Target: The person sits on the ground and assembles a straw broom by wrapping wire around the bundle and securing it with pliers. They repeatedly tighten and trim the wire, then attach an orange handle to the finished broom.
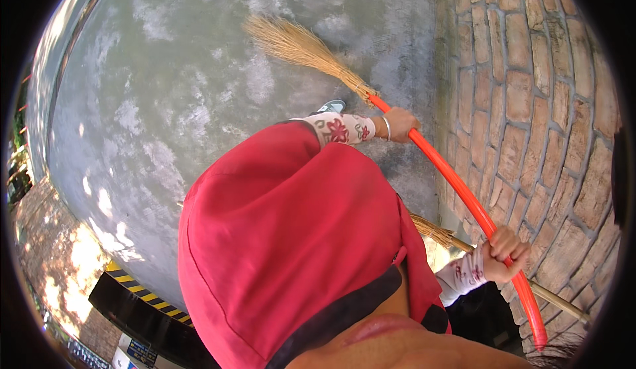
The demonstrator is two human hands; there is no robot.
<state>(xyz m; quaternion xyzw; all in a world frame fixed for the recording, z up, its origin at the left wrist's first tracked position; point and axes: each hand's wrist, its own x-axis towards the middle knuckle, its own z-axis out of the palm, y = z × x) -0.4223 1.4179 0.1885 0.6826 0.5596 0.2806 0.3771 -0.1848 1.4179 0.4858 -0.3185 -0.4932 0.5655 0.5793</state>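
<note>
A broom [298,44] with straw bristles and a bright orange-red handle slants across the view, its bristles on or close to the concrete toward the far side. My left hand [399,124] is closed around the handle near the bristle end; a light bracelet circles that wrist. Farther up the handle, close to its near right end, my right hand [505,254] is wrapped around it. Both my forearms wear flower-patterned white sleeves. Behind my right hand, a second straw broom [434,230] with a pale stick shows partly, the rest hidden by my red top.
Grey, patchy concrete [165,84] spreads across the left and far side. A brick surface [520,97] runs along the right. My shoe [333,106] shows beside my left forearm. At lower left is a yellow-and-black striped edge [149,294] with sunlit paving [63,256] beyond.
</note>
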